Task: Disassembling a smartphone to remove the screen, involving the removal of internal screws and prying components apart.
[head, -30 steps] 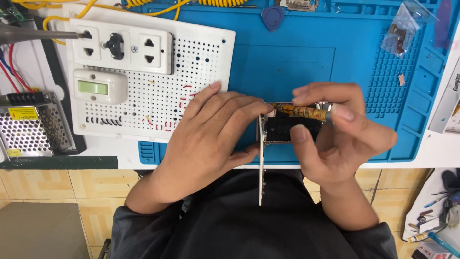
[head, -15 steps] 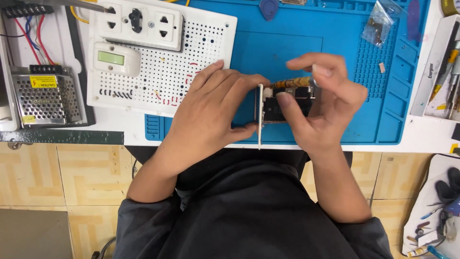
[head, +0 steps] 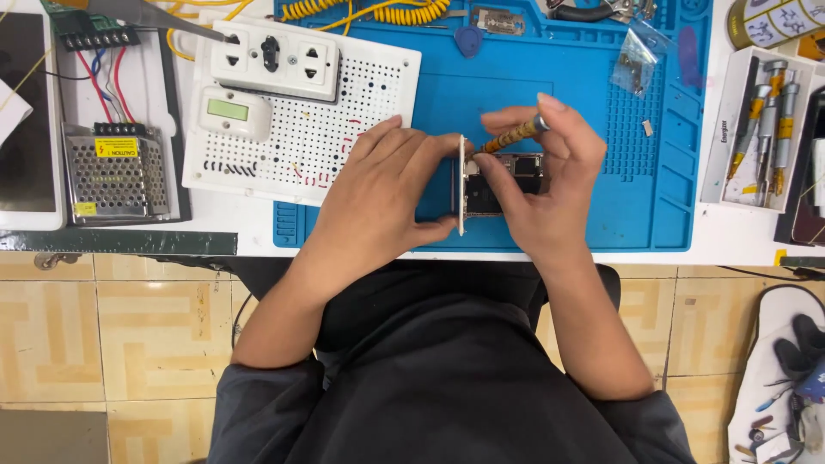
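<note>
An opened phone lies on the blue work mat, with its screen panel stood up on edge at its left side. My left hand grips that upright panel from the left, thumb under its near end. My right hand rests over the phone body and pinches a small screwdriver with a yellow patterned handle, its tip pointing down at the phone's upper left corner.
A white perforated board with a socket strip and a small meter sits left of the mat. Further left is a metal power supply. A tray of screwdrivers stands right. A small plastic bag and coiled yellow cable lie at the mat's far edge.
The view has shifted, so the bench sits lower in frame. My right hand has turned the screwdriver from lying flat across the phone to slanting down toward its corner. My left hand keeps its hold.
</note>
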